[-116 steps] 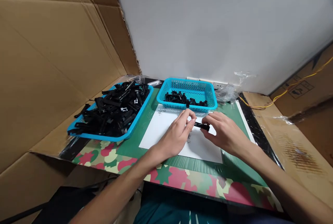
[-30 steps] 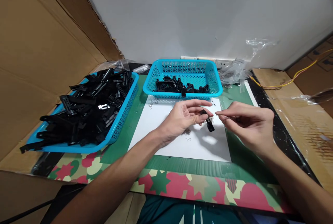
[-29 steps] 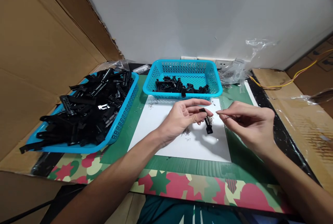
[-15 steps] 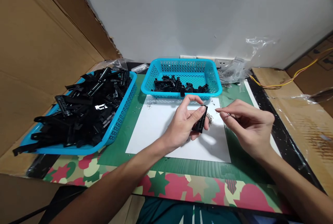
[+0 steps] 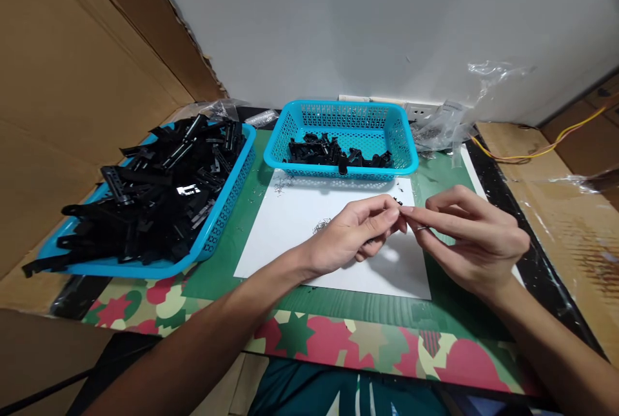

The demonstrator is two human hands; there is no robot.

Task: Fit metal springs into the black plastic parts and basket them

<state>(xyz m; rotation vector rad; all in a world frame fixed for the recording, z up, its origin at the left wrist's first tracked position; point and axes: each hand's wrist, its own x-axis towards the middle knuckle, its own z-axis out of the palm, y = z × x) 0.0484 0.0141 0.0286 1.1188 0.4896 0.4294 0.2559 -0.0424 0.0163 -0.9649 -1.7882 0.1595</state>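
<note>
Brown cardboard [image 5: 72, 80] and a grey wall [image 5: 338, 29], cut off by the edges of the view, are set around a green mat [image 5: 217, 274], on which a white sheet [image 5: 275, 235] is laid. Most of the black part [image 5: 398, 201] is hidden by the left hand [image 5: 353, 232]; only a small dark end is seen, just beyond the fingertips and above the sheet. It is pinched between the left thumb and fingers, though the grip is covered. By the right hand [image 5: 478, 232], whose fingertips are set against the left thumb, a thin metal piece [image 5: 423, 228] is held between thumb and forefinger, its shape hard to make out. Beside the left wrist, a pile of wires [image 5: 320, 226] is partly covered.
</note>
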